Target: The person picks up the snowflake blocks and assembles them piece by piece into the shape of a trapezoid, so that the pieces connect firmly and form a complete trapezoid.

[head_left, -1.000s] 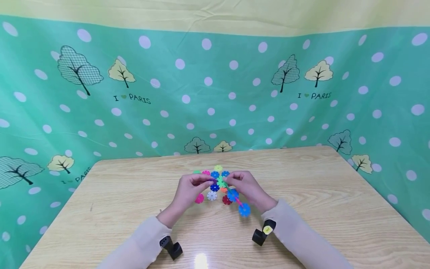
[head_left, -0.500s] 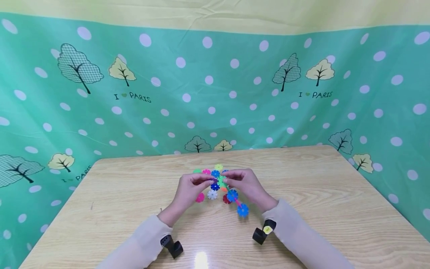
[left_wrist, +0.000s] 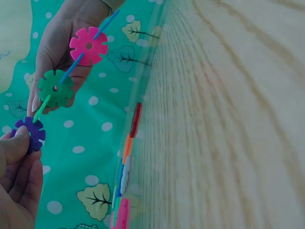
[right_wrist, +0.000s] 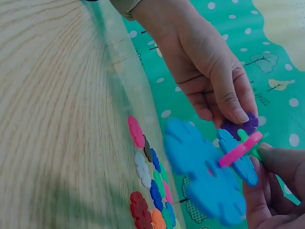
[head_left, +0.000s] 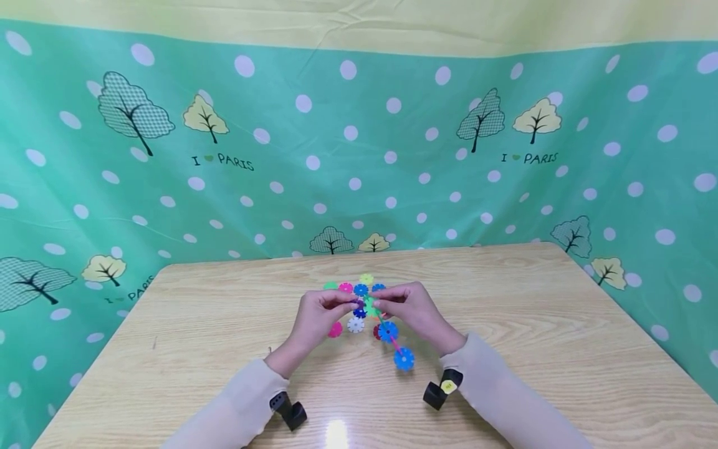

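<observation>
In front of me both hands hold a chain of notched plastic snowflake discs above the table. My left hand [head_left: 320, 318] pinches the purple disc [left_wrist: 35, 136] at one end between thumb and fingers. A light green disc [head_left: 370, 305] slots into it, and my right hand [head_left: 417, 315] pinches the chain there. Past those fingers follow a darker green disc [left_wrist: 64, 86], a blue disc [head_left: 388, 332], a pink disc [left_wrist: 97, 50] and another blue disc [right_wrist: 190, 157] at the free end. Neighbouring discs stand crosswise to one another.
Several loose discs lie on the wooden table [head_left: 224, 349] behind and below the hands, among them a white disc [head_left: 356, 324], a pink disc [head_left: 335, 329], a yellow disc [head_left: 366, 279] and a red disc [right_wrist: 140, 210]. A green printed cloth [head_left: 336, 149] hangs behind the table.
The free end of the chain, with its two blue discs, has tipped slightly down toward me. Both hands keep their pinch and have barely moved.
</observation>
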The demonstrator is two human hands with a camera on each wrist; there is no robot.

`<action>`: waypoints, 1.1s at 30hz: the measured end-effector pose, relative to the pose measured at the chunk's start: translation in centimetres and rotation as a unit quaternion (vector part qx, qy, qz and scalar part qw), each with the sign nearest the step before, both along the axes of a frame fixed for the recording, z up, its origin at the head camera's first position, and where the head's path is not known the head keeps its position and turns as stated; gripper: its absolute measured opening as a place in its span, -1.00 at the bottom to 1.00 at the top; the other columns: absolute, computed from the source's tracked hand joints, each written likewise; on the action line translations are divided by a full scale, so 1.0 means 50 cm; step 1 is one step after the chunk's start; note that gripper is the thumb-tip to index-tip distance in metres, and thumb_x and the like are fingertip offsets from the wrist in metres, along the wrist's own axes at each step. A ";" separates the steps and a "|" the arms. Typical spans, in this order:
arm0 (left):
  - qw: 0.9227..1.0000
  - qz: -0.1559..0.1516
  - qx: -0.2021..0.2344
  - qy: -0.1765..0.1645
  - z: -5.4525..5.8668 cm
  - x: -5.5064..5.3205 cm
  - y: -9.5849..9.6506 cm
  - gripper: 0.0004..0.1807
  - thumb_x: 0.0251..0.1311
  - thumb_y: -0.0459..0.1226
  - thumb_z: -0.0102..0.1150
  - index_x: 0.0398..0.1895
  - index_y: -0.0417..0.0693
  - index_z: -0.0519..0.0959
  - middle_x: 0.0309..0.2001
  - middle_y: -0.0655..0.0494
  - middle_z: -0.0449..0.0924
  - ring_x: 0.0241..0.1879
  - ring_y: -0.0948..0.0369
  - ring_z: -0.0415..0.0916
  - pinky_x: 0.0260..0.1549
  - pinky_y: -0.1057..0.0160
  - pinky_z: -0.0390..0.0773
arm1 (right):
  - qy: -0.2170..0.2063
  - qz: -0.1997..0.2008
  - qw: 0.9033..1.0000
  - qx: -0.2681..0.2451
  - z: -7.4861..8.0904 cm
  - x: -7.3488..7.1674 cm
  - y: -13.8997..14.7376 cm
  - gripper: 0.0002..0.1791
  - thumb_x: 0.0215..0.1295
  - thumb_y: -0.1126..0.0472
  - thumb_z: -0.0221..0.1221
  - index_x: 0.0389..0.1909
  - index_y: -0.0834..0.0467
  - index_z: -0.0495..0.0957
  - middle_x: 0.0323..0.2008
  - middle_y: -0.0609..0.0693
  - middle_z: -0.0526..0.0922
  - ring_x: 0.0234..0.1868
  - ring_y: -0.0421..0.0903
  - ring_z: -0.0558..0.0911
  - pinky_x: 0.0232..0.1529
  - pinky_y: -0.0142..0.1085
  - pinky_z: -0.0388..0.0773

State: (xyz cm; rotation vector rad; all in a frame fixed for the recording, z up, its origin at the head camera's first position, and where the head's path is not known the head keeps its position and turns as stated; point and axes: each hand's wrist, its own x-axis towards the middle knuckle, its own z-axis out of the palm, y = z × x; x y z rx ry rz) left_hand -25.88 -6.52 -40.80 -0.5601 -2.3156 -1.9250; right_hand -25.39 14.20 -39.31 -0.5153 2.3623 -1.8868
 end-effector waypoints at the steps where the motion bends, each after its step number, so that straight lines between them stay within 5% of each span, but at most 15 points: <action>1: 1.000 0.002 0.002 -0.001 0.000 0.001 0.001 -0.90 0.05 -0.41 0.31 -0.34 -0.21 0.71 -0.32 -0.08 0.70 -0.29 0.02 0.65 -0.31 0.31 0.64 | -0.001 -0.003 1.000 -0.002 0.000 0.001 -0.001 -0.72 0.21 0.30 0.24 -0.10 0.38 0.61 -0.22 0.31 0.67 -0.39 -0.02 0.65 -0.30 -0.30 0.64; 7: 1.000 0.018 -0.001 -0.002 0.005 0.005 0.007 -0.91 0.01 -0.47 0.31 -0.36 -0.26 0.70 -0.33 -0.12 0.70 -0.34 0.14 0.66 -0.36 0.37 0.63 | -0.015 -0.018 1.000 -0.009 0.000 0.004 -0.005 -0.76 0.21 0.31 0.24 -0.13 0.35 0.64 -0.24 0.34 0.66 -0.47 -0.15 0.63 -0.32 -0.31 0.64; 16: 1.000 0.003 -0.003 0.022 0.047 0.038 0.015 -0.94 0.04 -0.51 0.27 -0.39 -0.34 0.68 -0.34 -0.18 0.69 -0.35 0.19 0.67 -0.31 0.25 0.65 | -0.043 -0.035 0.998 -0.022 0.000 0.008 -0.011 -0.78 0.23 0.32 0.21 -0.15 0.34 0.64 -0.26 0.20 0.70 -0.45 -0.18 0.62 -0.30 -0.33 0.63; 23: 0.999 -0.008 -0.003 0.039 0.002 0.007 0.010 -0.92 0.04 -0.40 0.32 -0.36 -0.19 0.72 -0.34 -0.06 0.71 -0.35 0.18 0.67 -0.35 0.34 0.64 | -0.056 -0.026 0.998 -0.025 0.002 0.006 -0.007 -0.76 0.23 0.31 0.22 -0.13 0.37 0.62 -0.27 0.15 0.69 -0.43 -0.17 0.60 -0.30 -0.35 0.61; 33: 1.000 0.006 -0.001 -0.017 0.004 0.007 0.003 -0.85 0.03 -0.41 0.33 -0.28 -0.21 0.70 -0.29 -0.08 0.70 -0.31 0.13 0.67 -0.31 0.34 0.64 | -0.061 -0.024 0.998 0.023 0.001 0.000 -0.004 -0.73 0.27 0.23 0.20 -0.08 0.30 0.61 -0.22 0.04 0.68 -0.32 -0.15 0.56 -0.25 -0.38 0.56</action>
